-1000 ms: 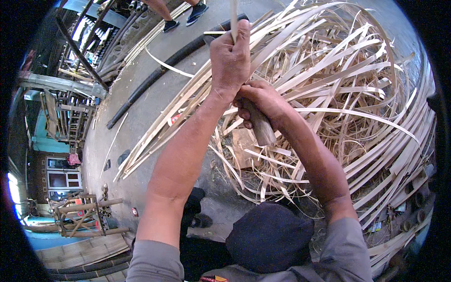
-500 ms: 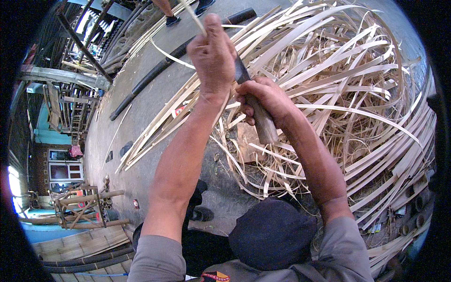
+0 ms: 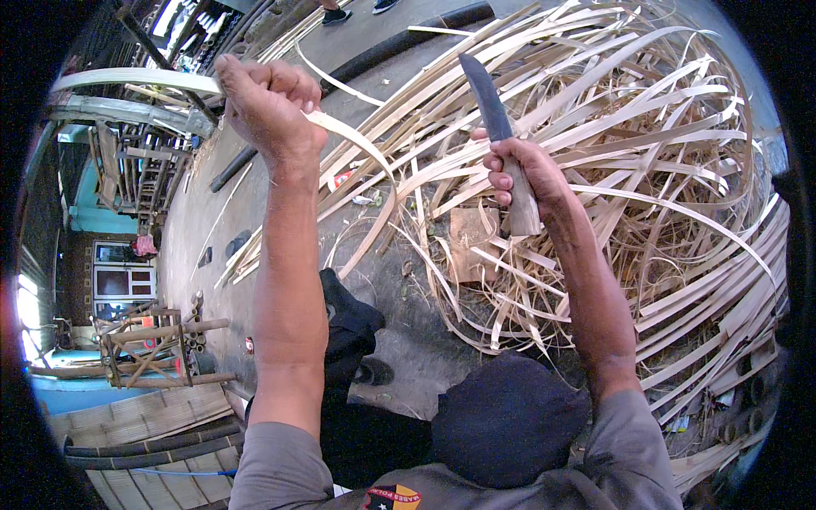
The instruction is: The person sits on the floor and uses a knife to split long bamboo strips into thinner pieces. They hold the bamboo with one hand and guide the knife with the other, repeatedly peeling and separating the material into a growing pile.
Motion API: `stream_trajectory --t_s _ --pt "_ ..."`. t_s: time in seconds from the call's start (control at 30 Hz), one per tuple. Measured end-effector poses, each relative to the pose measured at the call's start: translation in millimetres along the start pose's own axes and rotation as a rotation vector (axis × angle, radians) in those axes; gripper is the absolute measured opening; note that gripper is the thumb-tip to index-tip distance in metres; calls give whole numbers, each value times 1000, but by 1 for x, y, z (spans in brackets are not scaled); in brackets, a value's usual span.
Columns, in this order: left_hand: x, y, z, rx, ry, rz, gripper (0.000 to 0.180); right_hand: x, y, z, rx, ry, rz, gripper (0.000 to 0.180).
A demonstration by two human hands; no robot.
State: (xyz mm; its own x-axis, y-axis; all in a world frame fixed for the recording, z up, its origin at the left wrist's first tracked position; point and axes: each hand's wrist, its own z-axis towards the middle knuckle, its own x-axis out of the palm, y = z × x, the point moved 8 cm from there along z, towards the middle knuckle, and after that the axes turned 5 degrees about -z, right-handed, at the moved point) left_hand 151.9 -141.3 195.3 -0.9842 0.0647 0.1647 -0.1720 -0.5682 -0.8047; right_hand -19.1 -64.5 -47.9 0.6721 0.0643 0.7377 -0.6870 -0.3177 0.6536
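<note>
My left hand [image 3: 274, 106] is raised at the upper left, its fingers closed around a long, pale bamboo strip [image 3: 140, 79]. One end of the strip runs off to the far left, and the other curves down to the right of my wrist. In my right hand [image 3: 529, 174] is a knife [image 3: 486, 93] with a dark blade and a thick wooden handle. The blade points up and slightly left, apart from the strip. Beneath and beyond the knife lies a big tangled heap of bamboo strips and shavings [image 3: 612, 170].
A dark pole [image 3: 408, 44] lies on the concrete floor beyond my left hand. A small bamboo frame [image 3: 149, 353] stands at the left, near stacked flat slats [image 3: 140, 412]. Shod feet [image 3: 336, 15] of another person show at the top. Cut bamboo tubes [image 3: 752, 391] lie at the right.
My left hand has moved left, away from the knife, drawing the bamboo strip with it. My right hand has shifted slightly right, and the knife blade now shows in full.
</note>
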Motion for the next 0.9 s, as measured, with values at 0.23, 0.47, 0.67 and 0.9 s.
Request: stream_trajectory --t_s 0.23,0.47,0.67,0.9 --pt "29 8 -11 -37 35 28 55 -1 108 -42 -259 -112 -339 33" --pt "51 16 -23 -58 -23 100 61 60 218 -39 -457 -17 -656 31" --pt "13 17 -14 -62 -171 205 52 179 215 -25 -767 305 -886 38" --pt "49 31 -19 28 54 167 61 44 70 -22 -156 6 -486 36"
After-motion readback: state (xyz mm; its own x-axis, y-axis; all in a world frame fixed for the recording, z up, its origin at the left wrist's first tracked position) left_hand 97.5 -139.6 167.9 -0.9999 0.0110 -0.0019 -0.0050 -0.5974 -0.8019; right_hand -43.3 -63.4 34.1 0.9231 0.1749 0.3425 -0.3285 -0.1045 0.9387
